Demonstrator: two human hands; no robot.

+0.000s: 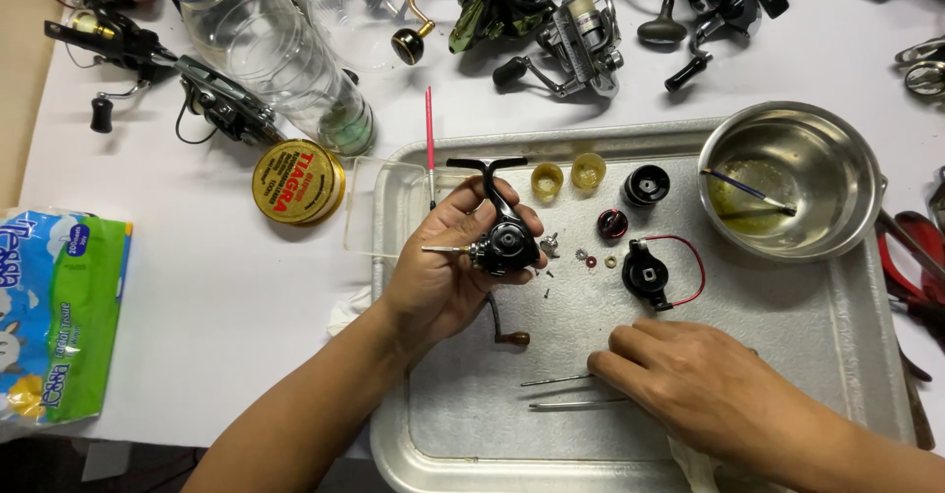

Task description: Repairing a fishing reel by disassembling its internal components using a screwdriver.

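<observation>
The left hand is clenched around a black fishing reel body, holding it above the upper left part of a metal tray. The reel's long axis runs roughly from 12 to 6 o'clock: its black foot points up toward 12, and a thin handle arm with a brown knob hangs down toward 6. A short metal shaft sticks out of the body toward 9 o'clock. The round side face of the body turns up to the camera.

The right hand rests palm down on the tray at about 5 o'clock from the reel, holding nothing, its fingertips touching the end of one of two thin metal rods.

On the tray at 3 o'clock from the reel lie small screws and washers, a black rotor with a red bail wire, a black spool, two small yellow cups and a steel bowl with a brush.

The tray sits on a white worktop. At 10 o'clock stand a clear plastic bottle and a gold round tin; a tissue pack lies at 9. More reels crowd the far edge.
</observation>
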